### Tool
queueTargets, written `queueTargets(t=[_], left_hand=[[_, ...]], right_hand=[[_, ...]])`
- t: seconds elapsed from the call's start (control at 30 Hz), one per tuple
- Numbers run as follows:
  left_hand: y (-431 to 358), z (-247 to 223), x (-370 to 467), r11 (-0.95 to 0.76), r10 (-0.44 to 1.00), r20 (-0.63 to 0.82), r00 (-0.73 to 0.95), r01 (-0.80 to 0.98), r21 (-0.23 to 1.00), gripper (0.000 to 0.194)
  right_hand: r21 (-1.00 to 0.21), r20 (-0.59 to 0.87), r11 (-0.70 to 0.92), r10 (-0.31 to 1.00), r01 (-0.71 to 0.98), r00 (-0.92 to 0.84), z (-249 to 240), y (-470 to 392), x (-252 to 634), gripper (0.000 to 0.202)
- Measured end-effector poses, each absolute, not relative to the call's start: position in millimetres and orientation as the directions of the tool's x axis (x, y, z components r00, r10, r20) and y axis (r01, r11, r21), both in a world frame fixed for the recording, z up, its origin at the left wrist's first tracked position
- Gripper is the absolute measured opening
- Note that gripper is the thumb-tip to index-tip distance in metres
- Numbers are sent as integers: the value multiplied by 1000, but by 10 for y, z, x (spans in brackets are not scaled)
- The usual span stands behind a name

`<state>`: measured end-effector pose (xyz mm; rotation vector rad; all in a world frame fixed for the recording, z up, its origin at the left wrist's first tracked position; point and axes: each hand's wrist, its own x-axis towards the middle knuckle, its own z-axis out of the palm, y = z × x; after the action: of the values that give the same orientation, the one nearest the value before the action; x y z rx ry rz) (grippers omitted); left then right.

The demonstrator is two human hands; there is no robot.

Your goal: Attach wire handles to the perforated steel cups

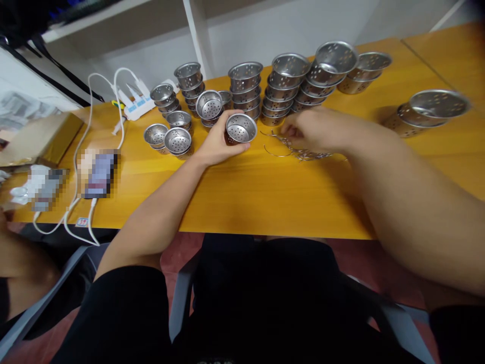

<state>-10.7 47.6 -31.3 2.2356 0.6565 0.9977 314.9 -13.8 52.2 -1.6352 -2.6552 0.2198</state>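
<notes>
My left hand [217,144] is wrapped round a perforated metal cup [241,129], its open top facing up. My right hand [303,129] is over a pile of thin curved metal wires [312,154], its fingers bent and pressed together; what they hold, if anything, is too small to tell. A loose wire [278,152] curves out on the left of the pile. Just behind the held cup rises a stack of perforated cups [245,83]. Another stack [284,86] stands behind my right hand.
More cups [178,141] stand at the left, others [432,111] at the right. A power strip [139,103], cables, two blurred devices [100,174] and a cardboard box [41,136] lie on the left of the table [265,207]. Another person's arm [26,263] is at the far left.
</notes>
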Motion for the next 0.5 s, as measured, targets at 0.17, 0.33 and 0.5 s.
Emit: queueTargets(t=[0.17,0.33,0.5], left_hand=[[497,-344,-97,-639,676,469,569,136,757,116],[542,-361,-141,-587,712,440,547,120,801,116],[529,-322,-151,-582,713,438,548,115,805,116]], right_hand=[[-100,-112,434,889,895,-444,628,-157,3138,26],[-129,-93,441,886,888,-454,608,-163,3139,29],[-111,-42,483,871,869,-489,544,-114,3172,26]])
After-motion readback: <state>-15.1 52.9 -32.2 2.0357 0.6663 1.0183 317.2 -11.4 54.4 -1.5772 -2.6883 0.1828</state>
